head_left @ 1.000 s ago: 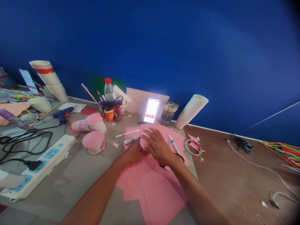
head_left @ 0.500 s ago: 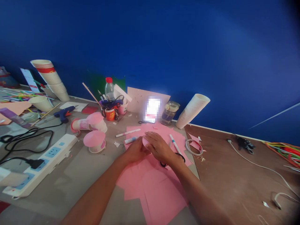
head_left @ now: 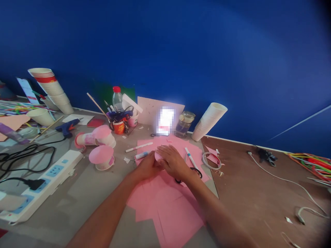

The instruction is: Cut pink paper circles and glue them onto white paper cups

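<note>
Between my two hands is a pink paper piece (head_left: 158, 157), mostly hidden, so its full shape does not show. My left hand (head_left: 148, 166) is closed around it from the left. From the right, my right hand (head_left: 172, 161) lies over it, fingers together and pressed against it. Both hands are above a spread of pink paper sheets (head_left: 176, 213). Black-handled scissors (head_left: 198, 173) lie partly under my right wrist. A glue tube or thick marker (head_left: 142, 155) is just beyond my left hand, and a white pen with a blue band (head_left: 190, 157) lies to the right.
To the left stand paper cups with pink discs (head_left: 101, 154), a blue glue gun (head_left: 66, 128) and a power strip (head_left: 55, 179). Behind are a bright phone (head_left: 166, 120), a lidded jar (head_left: 185, 124) and stacked paper cups (head_left: 210, 121). A tape roll (head_left: 212, 161) lies on the right.
The whole view has shifted slightly, with objects appearing a little further left. My hands keep nearly the same pose around the pink paper piece.
</note>
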Demonstrator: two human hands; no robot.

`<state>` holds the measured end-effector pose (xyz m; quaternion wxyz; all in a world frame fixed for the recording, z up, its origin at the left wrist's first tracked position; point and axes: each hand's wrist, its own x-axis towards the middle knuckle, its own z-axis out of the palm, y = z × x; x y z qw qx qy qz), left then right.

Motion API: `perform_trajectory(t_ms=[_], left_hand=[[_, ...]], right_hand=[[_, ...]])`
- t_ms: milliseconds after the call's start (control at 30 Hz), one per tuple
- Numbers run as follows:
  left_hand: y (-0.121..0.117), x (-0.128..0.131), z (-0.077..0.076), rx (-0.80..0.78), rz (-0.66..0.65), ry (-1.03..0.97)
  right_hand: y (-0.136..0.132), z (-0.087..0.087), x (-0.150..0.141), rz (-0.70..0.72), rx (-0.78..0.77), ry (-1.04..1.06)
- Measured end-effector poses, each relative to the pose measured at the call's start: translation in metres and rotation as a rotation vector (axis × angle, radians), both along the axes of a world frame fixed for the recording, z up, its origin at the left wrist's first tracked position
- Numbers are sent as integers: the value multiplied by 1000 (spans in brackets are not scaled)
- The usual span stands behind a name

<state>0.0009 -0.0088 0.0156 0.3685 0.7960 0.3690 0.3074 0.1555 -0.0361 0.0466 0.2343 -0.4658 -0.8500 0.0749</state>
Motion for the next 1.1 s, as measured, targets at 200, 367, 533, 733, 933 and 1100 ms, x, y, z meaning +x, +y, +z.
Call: perform_trajectory(t_ms=[200,367,533,733,933,1100], left_hand=[[1,-3,-7,-77,49,52],[1,-3,-9,-114,51,9],[1,-3,-7,-85,35,38],[2,-3,-6,-19,-16,-5],[1,0,-2,13,-37,-49],[1,1,0,31,-58,-79]], right_hand=[[1,16,12,-78,-8,279],[3,20,22,-170,-68,447],[6,9,9,-127,-27,306],[6,-3,-3,-94,-20,72],[4,-6,-4,-93,-35,34],[4,-5,-5,-89,-44,28]])
